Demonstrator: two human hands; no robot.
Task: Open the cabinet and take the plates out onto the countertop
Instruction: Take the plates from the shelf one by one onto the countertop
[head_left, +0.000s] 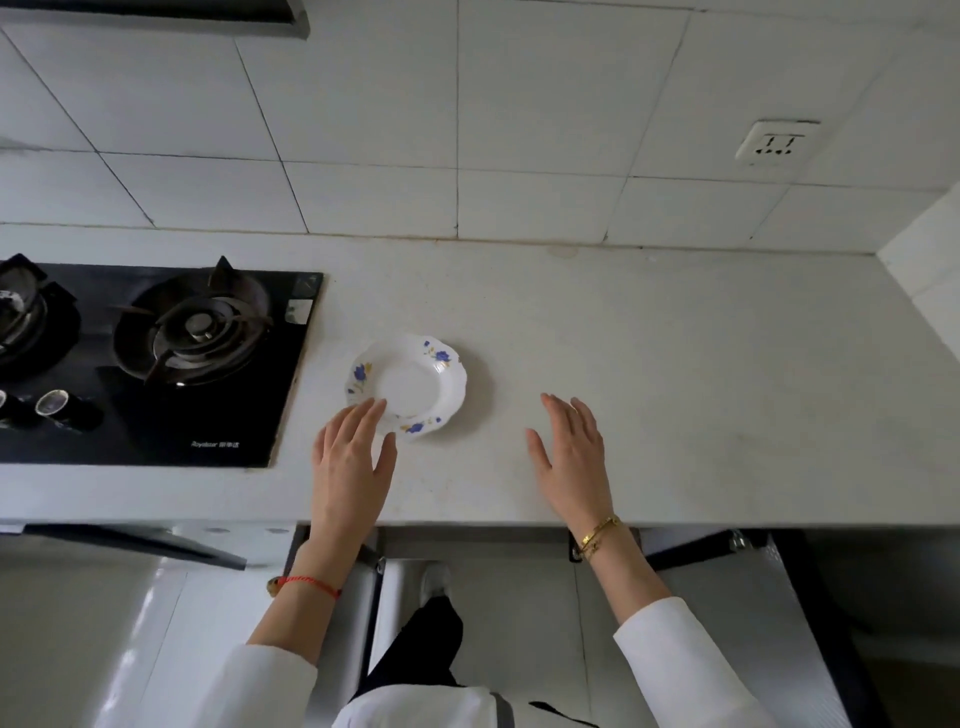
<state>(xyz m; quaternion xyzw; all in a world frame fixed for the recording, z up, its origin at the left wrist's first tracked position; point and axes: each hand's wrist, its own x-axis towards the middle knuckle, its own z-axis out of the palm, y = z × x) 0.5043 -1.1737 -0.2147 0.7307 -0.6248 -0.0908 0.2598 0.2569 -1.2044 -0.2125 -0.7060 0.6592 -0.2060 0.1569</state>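
One small flowered plate (408, 385) is sitting flat on the white countertop (675, 374), just right of the gas hob (156, 358) and well back from the near edge. The left hand (349, 462) is lying with straight, loosely spread fingers (371, 413) overlapping the plate's near-left rim; whether they are touching it cannot be told. The right hand (571, 457) is hovering or resting flat to the plate's right, fingers wide, gripping nothing. Below the near edge, cabinet doors (748, 587) are standing open on both sides of the person's legs.

Judged from this layout, the plate is being released; lifting the fingers straight off, without dragging, would be leaving it steady. Bare counter is stretching right toward the side wall and far toward the tiled wall with its socket (776, 143), giving room for further plates. The hob edge is bounding the left; the open doors are narrowing the way down.
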